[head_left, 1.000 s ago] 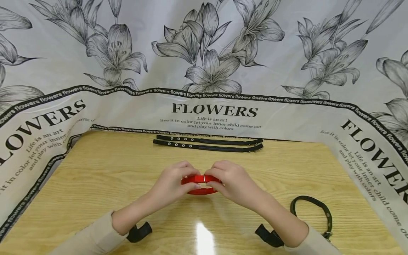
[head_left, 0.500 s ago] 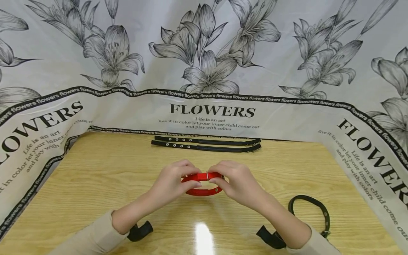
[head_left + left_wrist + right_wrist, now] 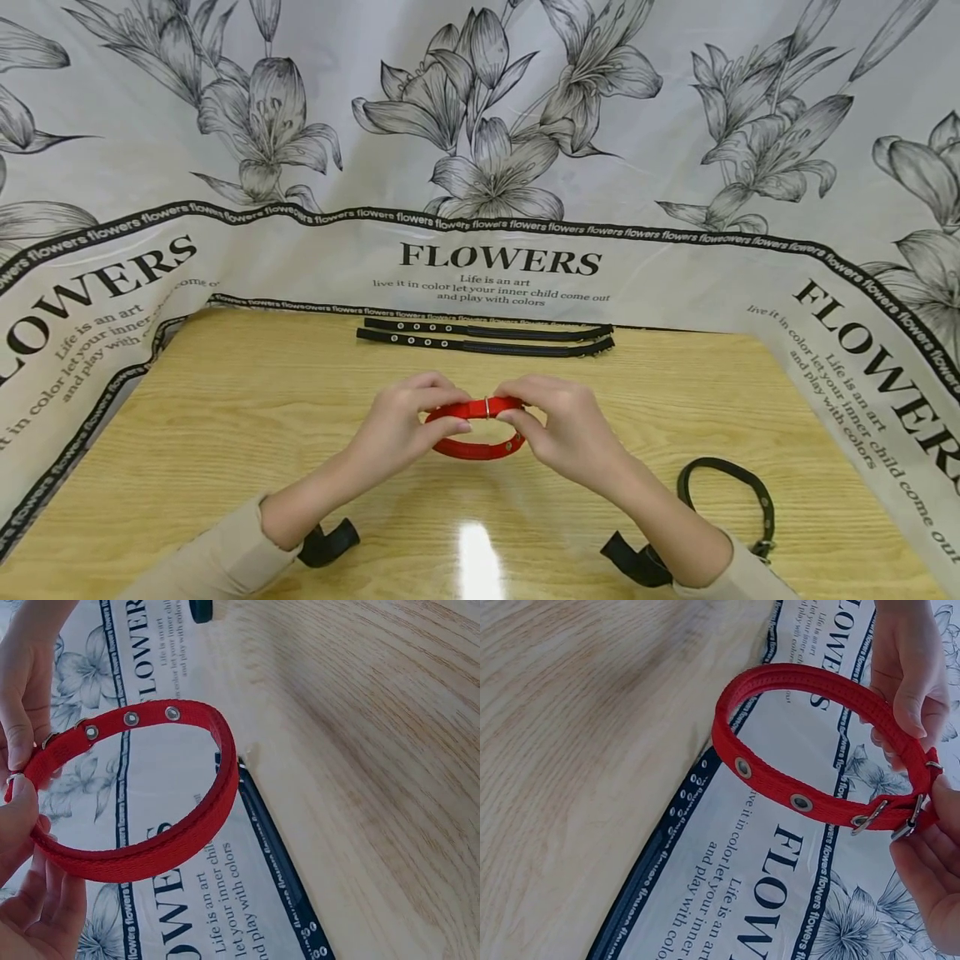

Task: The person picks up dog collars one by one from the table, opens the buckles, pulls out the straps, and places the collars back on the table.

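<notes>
Both hands hold a red collar (image 3: 476, 451) closed into a loop, above the middle of the table. My left hand (image 3: 405, 421) pinches its far band between thumb and fingers on the left. On the right, my right hand (image 3: 558, 421) pinches the same band beside a metal ring. In the right wrist view the collar (image 3: 780, 796) shows metal eyelets and a buckle, with the right fingers at the buckle end. The left wrist view shows the collar (image 3: 172, 844) with its padded band curving away from both hands.
Two black straps (image 3: 517, 352) with eyelets lie side by side at the table's back edge. A black collar (image 3: 765, 500) lies looped at the right, partly behind the right forearm. Black bands (image 3: 330, 543) are by the forearms. A flower-print cloth (image 3: 315, 258) borders the wooden table (image 3: 225, 392).
The collar has risen slightly and tilted, so its loop looks wider open. The right hand has shifted a little to the right, and both hands keep their pinch.
</notes>
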`<state>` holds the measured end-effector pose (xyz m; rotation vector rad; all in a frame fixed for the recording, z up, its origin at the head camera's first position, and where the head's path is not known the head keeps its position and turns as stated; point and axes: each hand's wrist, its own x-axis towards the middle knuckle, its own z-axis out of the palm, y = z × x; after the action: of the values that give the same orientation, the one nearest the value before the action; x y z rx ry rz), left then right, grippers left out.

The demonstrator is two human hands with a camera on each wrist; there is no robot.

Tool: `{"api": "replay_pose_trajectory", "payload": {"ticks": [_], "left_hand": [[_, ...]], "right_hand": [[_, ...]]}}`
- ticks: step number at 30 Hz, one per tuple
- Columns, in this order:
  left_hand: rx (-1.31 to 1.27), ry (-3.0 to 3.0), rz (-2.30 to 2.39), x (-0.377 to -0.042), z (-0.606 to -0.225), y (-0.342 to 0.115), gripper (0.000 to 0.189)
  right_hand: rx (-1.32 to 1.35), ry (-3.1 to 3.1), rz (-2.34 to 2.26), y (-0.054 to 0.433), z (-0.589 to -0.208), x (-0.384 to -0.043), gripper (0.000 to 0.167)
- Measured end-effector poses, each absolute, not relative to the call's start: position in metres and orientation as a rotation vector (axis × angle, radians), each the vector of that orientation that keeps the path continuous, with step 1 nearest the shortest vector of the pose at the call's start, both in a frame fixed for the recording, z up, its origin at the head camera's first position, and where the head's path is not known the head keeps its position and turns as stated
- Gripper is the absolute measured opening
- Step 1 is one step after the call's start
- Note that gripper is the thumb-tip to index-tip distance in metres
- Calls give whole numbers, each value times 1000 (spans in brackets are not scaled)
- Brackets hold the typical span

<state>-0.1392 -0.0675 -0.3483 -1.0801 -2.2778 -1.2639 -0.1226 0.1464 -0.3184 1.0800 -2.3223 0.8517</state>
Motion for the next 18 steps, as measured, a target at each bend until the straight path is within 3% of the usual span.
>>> {"api": "replay_pose_trajectory", "payload": {"ticks": [18], "left_hand": [[-1037, -2165, -1326, -135, -346, -71, 25]], "right_hand": [[871, -2335, 1374, 144, -312, -113, 17]]}}
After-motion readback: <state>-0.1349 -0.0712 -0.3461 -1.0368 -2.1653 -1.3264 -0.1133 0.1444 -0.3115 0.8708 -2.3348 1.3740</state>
